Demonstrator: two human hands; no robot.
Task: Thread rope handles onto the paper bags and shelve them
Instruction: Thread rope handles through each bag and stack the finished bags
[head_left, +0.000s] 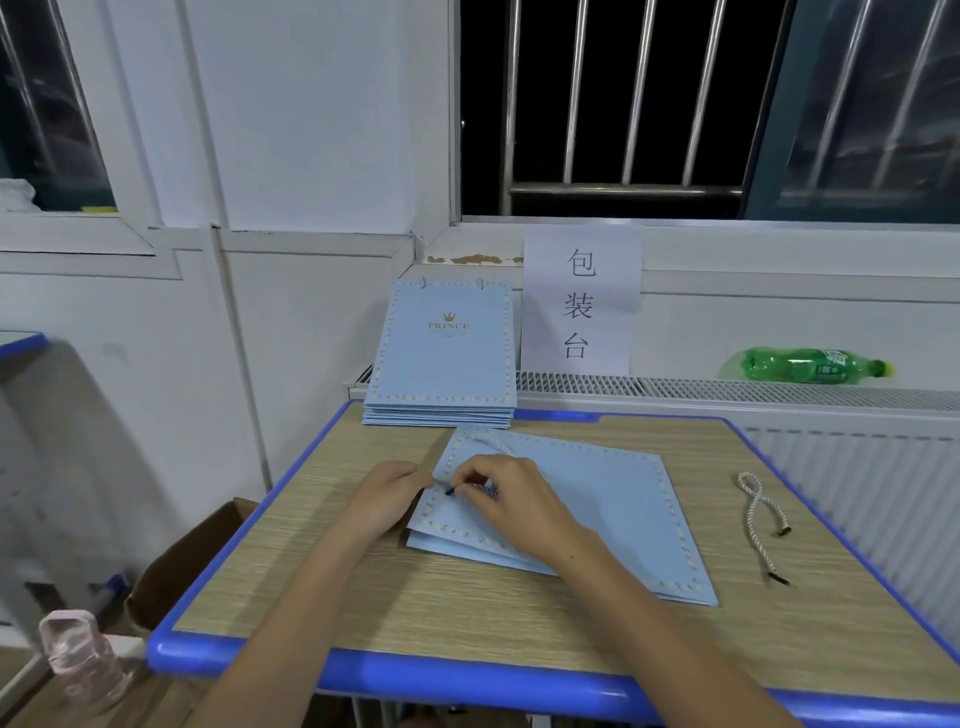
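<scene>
Hands working on pale blue paper bag (597, 499) lying flat on table (519, 623), right hand (511, 499) pinching black rope tip (451, 490), left hand (387, 499) gripping bag's edge, spare rope handle (756, 519) lying well apart, bag stack (444, 358) leaning behind.

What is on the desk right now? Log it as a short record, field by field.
surface: wood-grain desk with blue rim
bag in work: flat light-blue paper bag, one rope loop at its top edge
left hand: holds the bag's edge
right hand: pinches the dark tip of a rope at the bag
spare handle: white twisted rope, loose on the desk to the right
stock: stack of light-blue paper bags at the far edge
</scene>
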